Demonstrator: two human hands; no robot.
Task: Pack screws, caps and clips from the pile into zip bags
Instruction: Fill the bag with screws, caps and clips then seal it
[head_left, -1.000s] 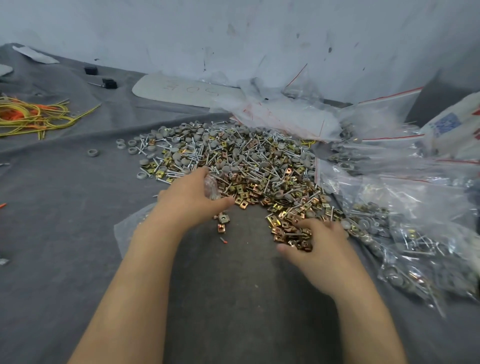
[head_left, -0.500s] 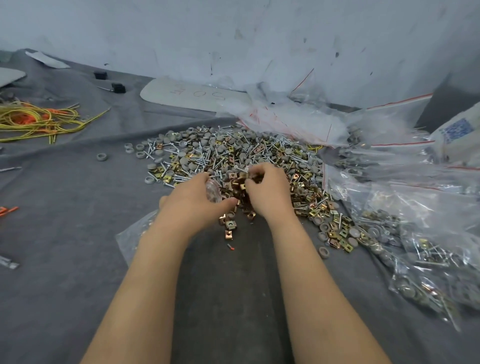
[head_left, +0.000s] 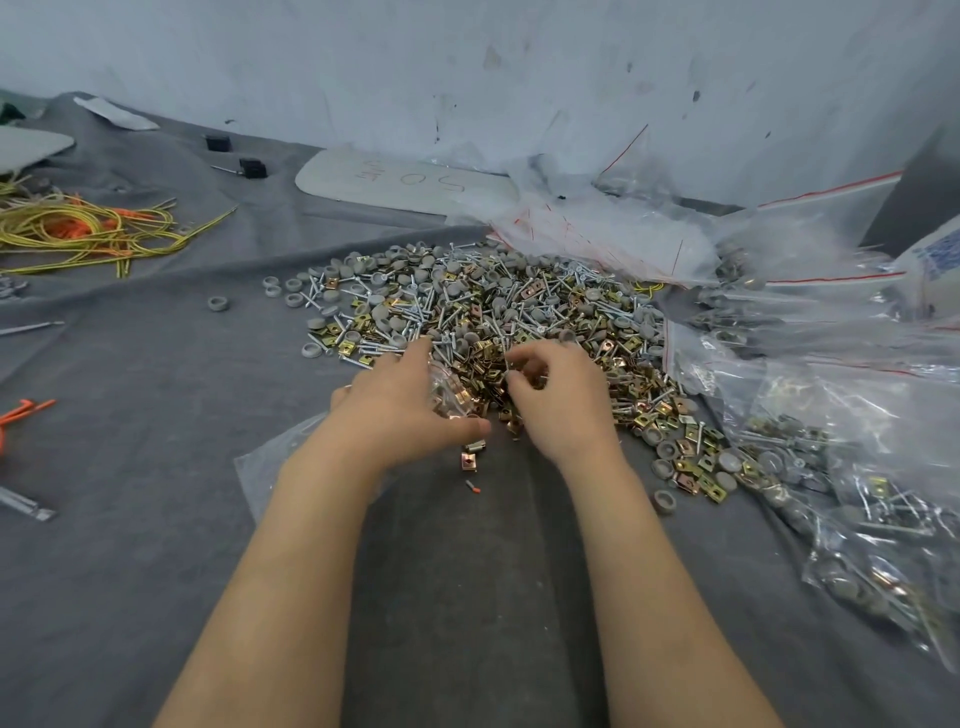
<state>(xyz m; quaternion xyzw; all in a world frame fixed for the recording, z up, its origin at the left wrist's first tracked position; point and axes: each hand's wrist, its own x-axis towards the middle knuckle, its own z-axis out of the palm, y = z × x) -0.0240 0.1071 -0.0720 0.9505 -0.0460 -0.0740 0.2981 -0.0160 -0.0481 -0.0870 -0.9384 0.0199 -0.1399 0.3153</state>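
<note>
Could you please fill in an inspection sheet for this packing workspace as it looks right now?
Surface: grey cloth, creased, covering the table.
Job's things: mixed pile of screws, caps and clips; filled zip bags at the right; open zip bag at the left hand.
Clutter: loose grey cap; stray clip; white board.
Grippers: left hand holds the bag's mouth; right hand has its fingers curled over the clips.
Cables: yellow and orange wire bundle, far left.
Surroundings: scuffed white wall.
</note>
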